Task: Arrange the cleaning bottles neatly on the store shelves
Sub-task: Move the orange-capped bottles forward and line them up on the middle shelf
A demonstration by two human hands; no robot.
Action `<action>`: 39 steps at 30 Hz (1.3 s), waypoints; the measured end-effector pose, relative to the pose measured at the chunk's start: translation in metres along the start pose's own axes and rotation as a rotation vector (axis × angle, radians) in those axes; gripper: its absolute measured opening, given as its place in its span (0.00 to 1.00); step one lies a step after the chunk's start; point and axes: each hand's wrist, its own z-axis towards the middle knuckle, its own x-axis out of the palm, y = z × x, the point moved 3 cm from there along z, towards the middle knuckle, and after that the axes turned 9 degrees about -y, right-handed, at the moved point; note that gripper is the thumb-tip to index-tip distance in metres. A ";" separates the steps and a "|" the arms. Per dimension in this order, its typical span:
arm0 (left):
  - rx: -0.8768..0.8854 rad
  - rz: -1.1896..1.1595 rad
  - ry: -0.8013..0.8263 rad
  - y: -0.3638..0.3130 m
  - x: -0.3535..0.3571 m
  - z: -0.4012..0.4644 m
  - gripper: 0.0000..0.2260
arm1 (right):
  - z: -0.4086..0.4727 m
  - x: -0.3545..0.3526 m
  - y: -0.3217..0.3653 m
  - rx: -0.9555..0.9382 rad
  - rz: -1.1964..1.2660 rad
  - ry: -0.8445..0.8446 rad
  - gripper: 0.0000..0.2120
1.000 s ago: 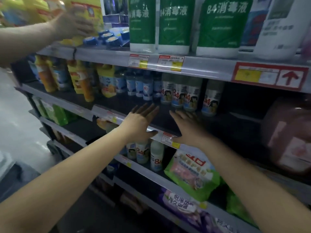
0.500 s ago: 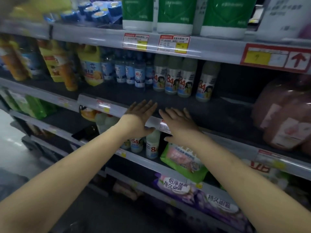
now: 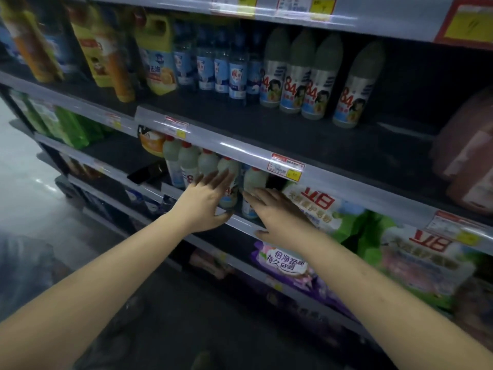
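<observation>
Pale plastic red-capped bottles (image 3: 205, 166) crowd the lower shelf (image 3: 240, 222); left hand (image 3: 205, 201) and right hand (image 3: 277, 212), fingers spread, holding nothing, should square them gently (they look tippy).

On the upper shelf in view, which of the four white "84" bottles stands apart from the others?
The rightmost 84 bottle: a dark gap separates it from the other three, which stand shoulder to shoulder beside the blue-labelled bottles.
</observation>
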 end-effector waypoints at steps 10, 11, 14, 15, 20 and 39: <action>-0.122 -0.184 0.200 0.012 0.054 0.040 0.38 | 0.019 0.043 -0.036 0.265 0.022 0.019 0.36; -0.124 -0.207 0.177 0.014 0.060 0.043 0.37 | 0.022 0.048 -0.039 0.316 0.041 0.014 0.36; -0.130 -0.292 0.148 0.016 0.082 0.049 0.37 | 0.030 0.065 -0.045 0.467 0.111 0.002 0.36; -0.152 -0.336 0.163 0.017 0.091 0.050 0.37 | 0.031 0.071 -0.047 0.516 0.134 0.003 0.36; -0.256 -0.497 0.238 0.015 0.126 0.046 0.33 | 0.041 0.101 -0.047 0.623 0.167 -0.002 0.32; -0.560 -0.790 0.072 0.001 0.146 0.084 0.29 | 0.092 0.149 -0.082 0.984 0.650 -0.173 0.20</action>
